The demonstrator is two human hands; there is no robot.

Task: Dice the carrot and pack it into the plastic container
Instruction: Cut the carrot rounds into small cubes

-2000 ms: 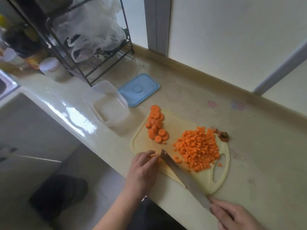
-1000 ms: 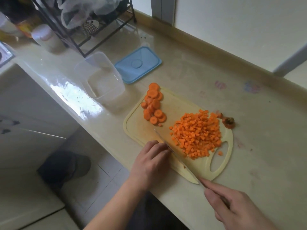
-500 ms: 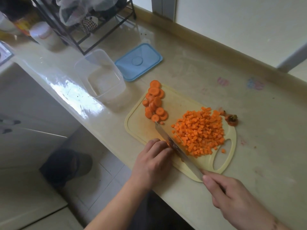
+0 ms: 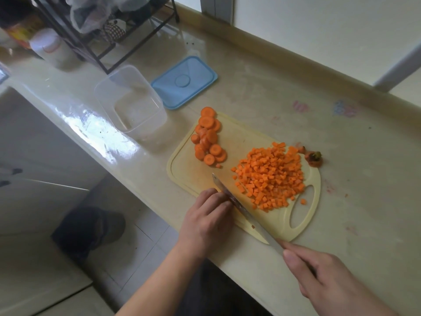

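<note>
Right hand (image 4: 328, 281) wrapped around the knife (image 4: 241, 207) handle, index finger stretched along the spine; blade lying across the near edge of the cutting board (image 4: 189, 172); left hand (image 4: 208, 221) beside the blade, fingers curled together, whatever sits beneath them hidden. Diced carrot (image 4: 271, 176) heaped mid-board; carrot rounds (image 4: 208, 137) piled at the far left corner; carrot top (image 4: 314, 158) just off the board. Clear plastic container (image 4: 131, 100) on the counter (image 4: 273, 106), near the board; blue lid (image 4: 184, 82) just beside it.

I see soft daylight, bright glare on the surface (image 4: 95, 124) at left, and bowed, dim edges.
</note>
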